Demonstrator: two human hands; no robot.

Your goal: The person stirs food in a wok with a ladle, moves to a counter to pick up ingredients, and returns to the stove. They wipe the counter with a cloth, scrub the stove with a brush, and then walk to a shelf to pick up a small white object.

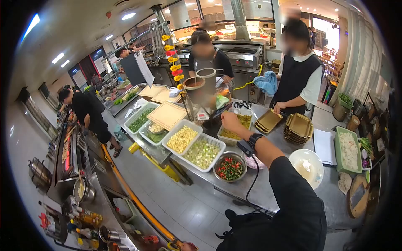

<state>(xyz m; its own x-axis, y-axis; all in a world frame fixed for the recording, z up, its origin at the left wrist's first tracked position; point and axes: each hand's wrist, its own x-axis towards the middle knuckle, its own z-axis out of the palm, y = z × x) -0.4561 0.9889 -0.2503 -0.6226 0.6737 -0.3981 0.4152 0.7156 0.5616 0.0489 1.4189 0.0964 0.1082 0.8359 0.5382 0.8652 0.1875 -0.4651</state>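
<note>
My right hand (231, 123), a dark watch on its wrist, reaches over the table at the edge of a white tub of yellow-green chopped food (242, 121). Its fingers are curled together; what they hold, if anything, is hidden. Near my forearm stand a metal bowl of chopped red and green chillies (230, 168) and a white bowl (306, 168) with a little pale stuff inside. To the left are a tub of chopped pale green vegetable (202, 153) and a tub of yellow diced food (184, 138). Only a blurred bit of what looks like my left hand (189, 246) shows at the bottom edge.
Across the table, a co-worker's hand touches gold trays (270, 120) beside a stack of them (298, 127). Another person stands behind a hanging order rack (173, 62). A green tub of pale food (348, 150) lies right. A cooking counter (90, 167) runs along the left.
</note>
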